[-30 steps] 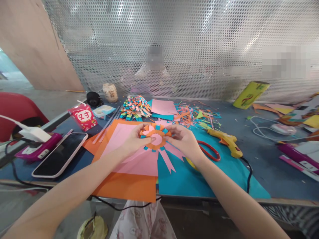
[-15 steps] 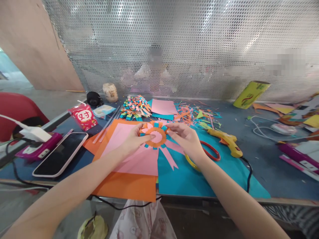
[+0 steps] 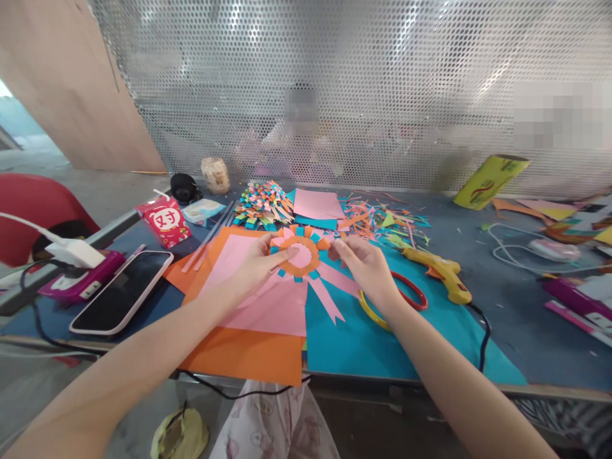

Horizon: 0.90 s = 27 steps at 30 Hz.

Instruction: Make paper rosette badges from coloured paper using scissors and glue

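Note:
A paper rosette (image 3: 313,260) has an orange ring, a pale pink centre and a fringe of blue, orange and pink tabs. Two pink ribbon tails (image 3: 326,299) with notched ends hang from its lower right. My left hand (image 3: 261,260) grips its left side, thumb lying across the front. At the right edge, the closed fingertips of my right hand (image 3: 361,262) pinch by an orange tab (image 3: 324,244) that sticks outward. Scissors with red and yellow handles (image 3: 375,312) lie partly hidden under my right wrist. Beneath the rosette are pink (image 3: 268,315), orange (image 3: 248,354) and blue paper sheets (image 3: 363,350).
A yellow glue gun (image 3: 442,274) with a black cord lies to the right. Behind are a multicoloured fringed paper pompom (image 3: 265,205) and paper scraps (image 3: 368,217). A phone (image 3: 122,293), power strip (image 3: 86,280) and red packet (image 3: 165,220) sit left. A green can (image 3: 490,182) leans against the perforated metal panel.
My right fingertips have moved slightly right, from the rosette's edge outward. An orange tab now sticks out there. My left hand keeps its grip, and the whole view has shifted a little.

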Tool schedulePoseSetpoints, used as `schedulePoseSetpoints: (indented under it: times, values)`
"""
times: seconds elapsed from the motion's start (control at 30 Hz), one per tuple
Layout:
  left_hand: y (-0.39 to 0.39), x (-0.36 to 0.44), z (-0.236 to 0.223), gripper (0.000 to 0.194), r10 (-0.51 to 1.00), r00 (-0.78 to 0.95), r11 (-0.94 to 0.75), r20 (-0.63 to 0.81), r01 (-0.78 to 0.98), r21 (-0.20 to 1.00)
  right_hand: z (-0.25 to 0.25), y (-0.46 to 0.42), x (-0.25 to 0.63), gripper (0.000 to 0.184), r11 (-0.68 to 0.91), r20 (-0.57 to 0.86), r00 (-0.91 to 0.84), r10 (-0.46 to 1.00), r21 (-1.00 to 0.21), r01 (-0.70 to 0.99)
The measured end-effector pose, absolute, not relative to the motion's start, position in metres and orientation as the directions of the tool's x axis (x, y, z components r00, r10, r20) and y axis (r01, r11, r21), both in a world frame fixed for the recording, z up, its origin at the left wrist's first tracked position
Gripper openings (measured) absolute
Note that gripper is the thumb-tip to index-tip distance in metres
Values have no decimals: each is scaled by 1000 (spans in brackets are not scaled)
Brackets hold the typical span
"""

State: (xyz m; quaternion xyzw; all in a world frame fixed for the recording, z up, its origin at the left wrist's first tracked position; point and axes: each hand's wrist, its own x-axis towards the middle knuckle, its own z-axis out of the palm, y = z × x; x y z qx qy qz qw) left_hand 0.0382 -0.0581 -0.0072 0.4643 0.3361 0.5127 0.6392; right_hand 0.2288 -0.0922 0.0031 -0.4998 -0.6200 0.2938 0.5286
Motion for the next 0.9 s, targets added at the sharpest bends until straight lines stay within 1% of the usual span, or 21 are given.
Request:
schedulePoseSetpoints:
  times: [0.1, 0.17, 0.23, 0.33, 0.53, 0.63, 0.73, 0.9]
  values:
    - [-57, 38, -7, 44, 974, 218, 15, 67, -353, 935, -1, -91, 227, 32, 284, 274, -83, 958, -877, 386]
    - [-58, 38, -6, 44, 973, 219, 20, 66, -370, 929, -4, -91, 226, 31, 260, 221, -138, 965, -861, 438]
    - [-58, 38, -4, 44, 971, 231, 25, 69, -379, 925, -5, -92, 226, 34, 270, 221, -159, 962, -845, 462]
    - [-59, 39, -2, 42, 970, 230, 15, 84, -398, 917, -2, -94, 226, 41, 270, 239, -124, 963, -846, 460]
    - [-53, 36, -4, 43, 974, 222, 80, 38, -499, 863, 4, -95, 228, 42, 211, 217, -24, 976, -911, 354]
    - [-50, 35, -7, 42, 969, 242, 91, 40, -506, 858, 3, -93, 229, 44, 168, 180, 9, 984, -930, 327]
    - [-49, 34, -10, 40, 965, 259, 94, 48, -507, 857, 3, -91, 229, 45, 159, 171, 16, 985, -943, 291]
    - [-50, 34, -9, 35, 941, 330, 99, 71, -470, 877, 5, -92, 227, 45, 137, 131, -40, 991, -971, 195]
